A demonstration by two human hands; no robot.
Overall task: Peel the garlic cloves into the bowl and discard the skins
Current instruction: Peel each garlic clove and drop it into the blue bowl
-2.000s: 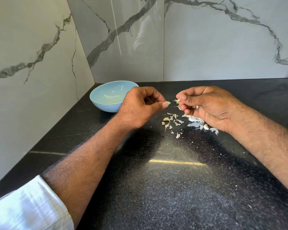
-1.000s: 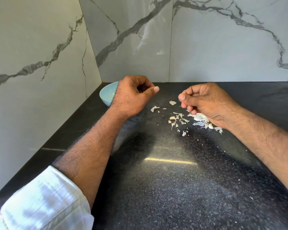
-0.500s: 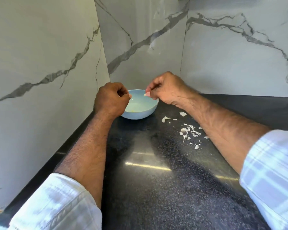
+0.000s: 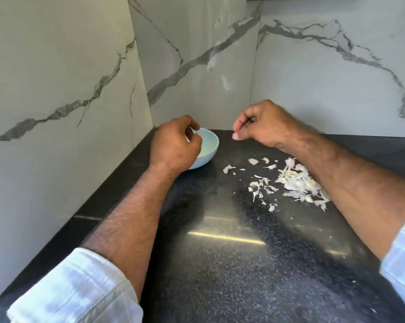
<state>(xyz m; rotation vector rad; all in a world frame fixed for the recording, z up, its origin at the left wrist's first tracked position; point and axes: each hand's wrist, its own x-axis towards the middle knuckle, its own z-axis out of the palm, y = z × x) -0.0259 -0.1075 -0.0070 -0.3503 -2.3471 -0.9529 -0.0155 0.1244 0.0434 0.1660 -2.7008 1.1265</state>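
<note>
Skins (image 4: 297, 180): papery white flakes heaped on speckled black counter (image 4: 231, 264).

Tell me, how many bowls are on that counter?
1. The light blue bowl sits in the counter's far corner by the marble wall, partly hidden behind the left hand.

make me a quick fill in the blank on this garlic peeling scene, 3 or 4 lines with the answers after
1. The bowl is light ____ in colour.
2. The garlic skins lie scattered on the ____ countertop.
3. The ____ hand covers part of the bowl.
4. The skins lie nearer the ____ forearm.

Missing words: blue; black; left; right
</note>
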